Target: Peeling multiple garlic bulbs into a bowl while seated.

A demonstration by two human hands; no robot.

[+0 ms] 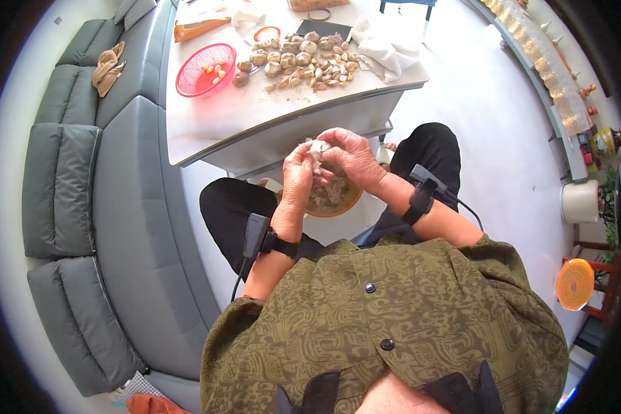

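Close together between my knees, my left hand [299, 174] and my right hand [353, 157] both have their fingers closed on a piece of garlic [317, 150] with pale papery skin. My fingers cover part of it. Right below them is a round container [332, 205] with an orange-brown rim, holding loose garlic skins. On the white table [210, 127] in front of me lie whole garlic heads [272, 69] and a heap of separated cloves [334, 71]. A red plastic basket [184, 76] to their left holds several peeled cloves [219, 70].
A white cloth [390, 54] lies at the table's right end, near a dark flat object [331, 29]. An orange package [201, 29] is at the back left. A grey sofa [141, 186] runs along the left side. The table's front edge stands just beyond my hands.
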